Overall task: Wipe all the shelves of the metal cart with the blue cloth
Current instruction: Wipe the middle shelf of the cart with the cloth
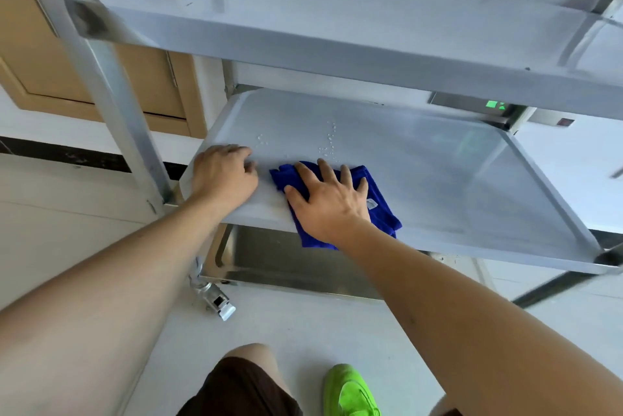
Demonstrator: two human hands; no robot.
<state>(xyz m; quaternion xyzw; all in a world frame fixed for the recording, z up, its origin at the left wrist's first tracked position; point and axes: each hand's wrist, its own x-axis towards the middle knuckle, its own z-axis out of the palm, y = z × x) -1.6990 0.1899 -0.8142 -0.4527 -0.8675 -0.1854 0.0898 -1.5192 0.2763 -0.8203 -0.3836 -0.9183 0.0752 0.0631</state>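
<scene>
The metal cart shows three levels: a top shelf (303,11), a middle shelf (455,179) and a bottom shelf (276,260) near the floor. A folded blue cloth (384,210) lies on the front left part of the middle shelf. My right hand (328,200) presses flat on the cloth with fingers spread. My left hand (224,173) rests on the shelf's front left corner, fingers curled over the rim, just left of the cloth. Water droplets (328,142) sit on the shelf behind the cloth.
The cart's upright post (111,85) rises at the left, with a caster wheel (215,297) below it. A wooden door (33,45) stands behind at the left. My knee and a green shoe (350,392) are on the pale floor in front.
</scene>
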